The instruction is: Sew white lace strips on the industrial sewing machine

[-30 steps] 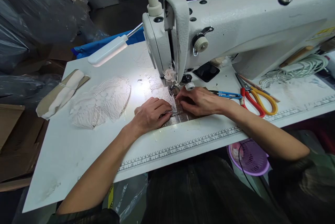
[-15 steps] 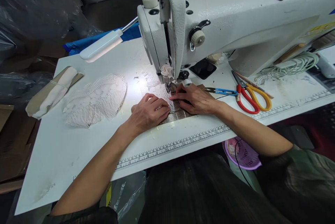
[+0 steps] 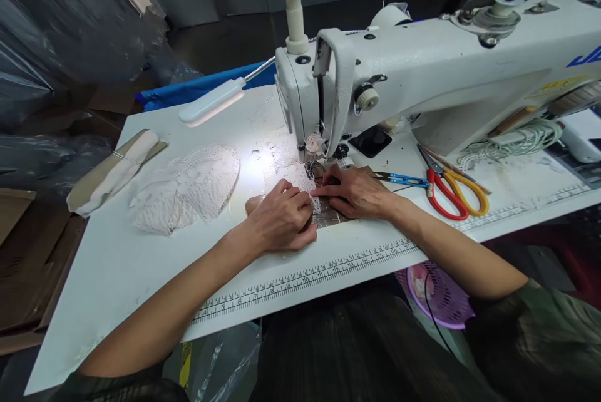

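A strip of white lace [image 3: 303,178] runs under the presser foot of a white sewing machine [image 3: 300,101]. My left hand [image 3: 284,217] is closed, its fingers curled at the lace's near left side; what they grip is hidden beneath them. To the right, my right hand [image 3: 359,192] has its fingers bent and its index fingertip pinning the lace edge against the shiny metal plate [image 3: 335,217]. A pale fabric rose [image 3: 314,143] hangs by the needle area. Left of the hands lies a heap of white lace trim [image 3: 188,189].
Blue thread snips [image 3: 408,181] and scissors with red and yellow handles [image 3: 453,189] lie right of my right hand. A lamp [image 3: 211,103] lights the needle area. A cloth-wrapped board [image 3: 117,170] lies far left. A printed ruler [image 3: 305,280] follows the front edge; below is a purple basket [image 3: 446,302].
My left hand has drawn slightly toward the front edge, its fingers more curled. My right hand stays by the needle on the lace. The camera view has shifted, so everything appears lower and mostly further right.
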Demonstrator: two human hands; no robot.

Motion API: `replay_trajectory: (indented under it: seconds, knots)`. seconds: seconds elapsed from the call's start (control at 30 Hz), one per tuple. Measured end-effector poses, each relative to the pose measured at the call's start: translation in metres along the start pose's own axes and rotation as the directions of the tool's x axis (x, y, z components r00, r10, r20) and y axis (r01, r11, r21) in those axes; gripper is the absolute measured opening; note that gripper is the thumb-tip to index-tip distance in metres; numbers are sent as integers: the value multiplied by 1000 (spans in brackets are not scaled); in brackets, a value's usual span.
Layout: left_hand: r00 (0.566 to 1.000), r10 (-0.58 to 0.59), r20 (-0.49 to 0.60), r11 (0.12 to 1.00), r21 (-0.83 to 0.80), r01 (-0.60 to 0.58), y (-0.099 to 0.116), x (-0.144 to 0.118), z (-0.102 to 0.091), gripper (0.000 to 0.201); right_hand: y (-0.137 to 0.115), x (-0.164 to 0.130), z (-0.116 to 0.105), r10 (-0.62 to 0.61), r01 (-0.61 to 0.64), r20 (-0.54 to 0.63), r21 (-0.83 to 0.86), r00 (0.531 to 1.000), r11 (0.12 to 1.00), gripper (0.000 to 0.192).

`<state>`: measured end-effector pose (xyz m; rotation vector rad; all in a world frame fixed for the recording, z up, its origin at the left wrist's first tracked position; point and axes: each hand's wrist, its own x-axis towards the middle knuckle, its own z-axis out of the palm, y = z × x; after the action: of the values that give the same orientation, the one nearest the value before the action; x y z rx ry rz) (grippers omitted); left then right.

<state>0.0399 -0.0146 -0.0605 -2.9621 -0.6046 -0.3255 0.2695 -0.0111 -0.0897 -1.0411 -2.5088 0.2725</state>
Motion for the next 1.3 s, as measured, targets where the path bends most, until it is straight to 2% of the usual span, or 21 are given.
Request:
replay_trajectory:
  seconds: [0.4, 0.5, 0.67, 0.83, 1.07, 1.13, 1.2, 1.27, 1.3]
  knots:
    - [997, -71, -33, 997, -44, 70, -4, -5, 5, 26, 2, 6, 5, 70, -65, 77, -57, 995, 996, 38]
    - [996, -84, -34, 994, -70, 81, -5, -5, 6, 26, 3, 5, 5, 81, -78, 53, -63, 995, 995, 38]
    - [995, -83, -63, 995, -68, 79, -7, -4, 7, 27, 2, 1, 5, 204, -203, -25, 37, 979, 979, 39]
    - [993, -85, -80, 996, -9, 84, -6, -3, 9, 27, -3, 5, 3, 212, -213, 21, 55, 977, 976, 27]
    - [985, -126, -122, 992, -14, 125, -1, -3, 10, 23, -9, 13, 6, 237, -238, 40, 11, 971, 971, 23]
    - [982, -133, -131, 991, -23, 131, 0, -3, 10, 23, -4, 10, -3, 260, -260, 10, 95, 965, 961, 23]
    - [983, -130, -130, 991, -22, 129, 0, -4, 11, 24, 4, 2, -20, 285, -272, -8, 278, 958, 921, 24]
    - [985, -125, -117, 992, -8, 125, 0, -4, 12, 26, 15, -10, -41, 239, -267, 120, 487, 964, 832, 29]
    - [987, -123, -107, 992, 0, 124, 0, -5, 13, 28, 20, -15, -50, 135, -274, 278, 559, 951, 782, 31]
